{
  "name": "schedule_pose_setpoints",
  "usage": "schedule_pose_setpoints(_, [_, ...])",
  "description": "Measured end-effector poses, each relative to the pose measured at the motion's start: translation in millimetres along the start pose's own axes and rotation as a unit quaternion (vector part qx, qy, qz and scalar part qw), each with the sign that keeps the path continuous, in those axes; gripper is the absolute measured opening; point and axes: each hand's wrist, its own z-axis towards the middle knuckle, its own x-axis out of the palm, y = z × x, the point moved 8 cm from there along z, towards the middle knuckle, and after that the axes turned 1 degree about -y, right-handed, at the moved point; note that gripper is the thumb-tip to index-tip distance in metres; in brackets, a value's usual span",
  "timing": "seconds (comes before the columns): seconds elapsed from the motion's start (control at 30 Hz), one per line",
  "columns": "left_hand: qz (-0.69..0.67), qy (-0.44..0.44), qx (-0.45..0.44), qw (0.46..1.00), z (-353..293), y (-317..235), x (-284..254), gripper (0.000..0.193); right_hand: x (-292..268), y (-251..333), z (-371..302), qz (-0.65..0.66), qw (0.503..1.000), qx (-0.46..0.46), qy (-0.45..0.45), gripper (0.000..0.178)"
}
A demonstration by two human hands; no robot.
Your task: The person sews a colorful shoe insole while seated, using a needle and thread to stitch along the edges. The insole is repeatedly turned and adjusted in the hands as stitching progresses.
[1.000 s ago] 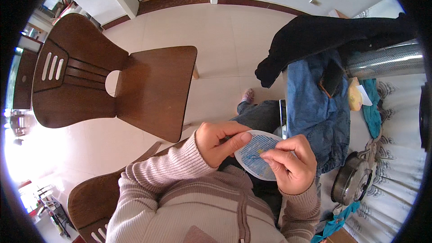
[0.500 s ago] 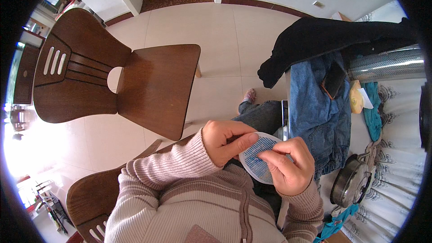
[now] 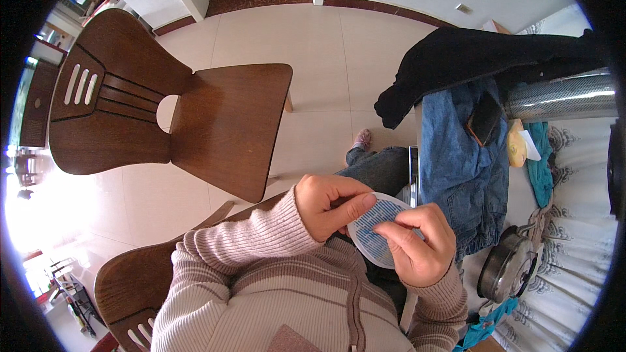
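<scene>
Both our hands are at a flat round disc (image 3: 372, 245), white-rimmed with blue markings, which we hold tilted just in front of our sweater (image 3: 274, 296), over the lap. Our left hand (image 3: 328, 206) grips its edge at ten o'clock, thumb on top. Our right hand (image 3: 424, 248) reaches over it from four o'clock, thumb and forefinger pinched together at its face — we cannot tell whether anything small sits between those fingertips.

Taking the disc as the middle of the dial, we see our trouser leg (image 3: 380, 164) and a patterned shoe (image 3: 363, 137) near twelve. Between one and two lies a blue denim garment (image 3: 450, 163) with a dark flat object (image 3: 484, 119) on it; a black garment (image 3: 482, 58) is draped beyond, at one. Toward two we find a yellow packet (image 3: 517, 146) and a metal mesh cylinder (image 3: 561, 98). A lidded pot (image 3: 503, 267) stands between three and four, before a patterned curtain (image 3: 577, 221). At ten is a brown wooden chair (image 3: 228, 124) — well apart from our hands — and between eight and nine, another chair's back (image 3: 134, 280).
</scene>
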Motion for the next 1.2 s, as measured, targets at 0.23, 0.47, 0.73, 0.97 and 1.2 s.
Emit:
schedule_pose_setpoints(0.23, [0.025,0.007,-0.011,1.0,-0.4,-1.4,0.5,0.022,0.0,0.3,-0.9,0.001,1.0,-0.014,0.002,0.021])
schedule_pose_setpoints(0.47, [0.019,0.008,-0.009,1.0,0.2,-0.2,1.4,0.022,0.2,-5.9,-2.4,0.022,0.999,0.023,-0.026,0.015])
schedule_pose_setpoints(0.73, [0.003,-0.005,-0.037,0.999,-0.6,11.3,0.9,0.023,2.9,-8.6,-6.9,0.024,0.999,0.028,-0.016,0.015])
schedule_pose_setpoints(0.97, [-0.035,-0.015,-0.069,0.997,-1.8,18.1,2.1,0.023,4.3,-12.1,-2.8,0.055,0.998,0.032,-0.02,0.011])
schedule_pose_setpoints(1.2, [-0.043,-0.042,-0.076,0.995,-5.0,25.6,2.3,0.023,7.2,-16.0,-4.9,0.083,0.995,0.036,-0.042,0.008])
